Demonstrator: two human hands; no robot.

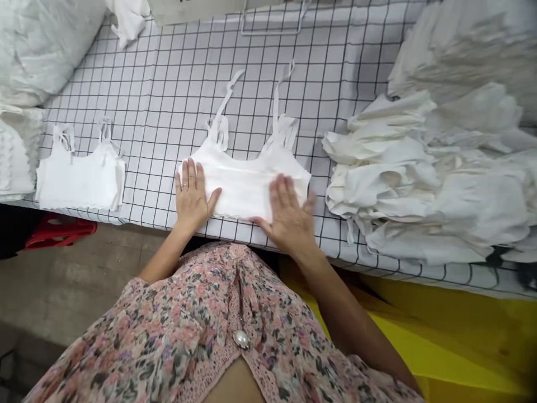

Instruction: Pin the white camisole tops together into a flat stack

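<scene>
A white camisole top [241,182] with thin straps lies flat on the checked tablecloth [168,112], its straps stretched toward the far side. More straps bunch at its shoulders, so other tops may lie beneath it. My left hand [193,196] rests flat on its left end, fingers extended, a ring on one finger. On the right end lies my right hand [291,215], palm down with fingers spread and slightly blurred. Neither hand grips anything.
A small stack of white tops [79,179] sits to the left, beside scallop-edged white pieces [17,154] and a full plastic bag [46,45]. Heaped white garments [440,179] fill the right side. A wire frame [271,32] lies at the back. Below are a red stool [62,230] and yellow material [461,347].
</scene>
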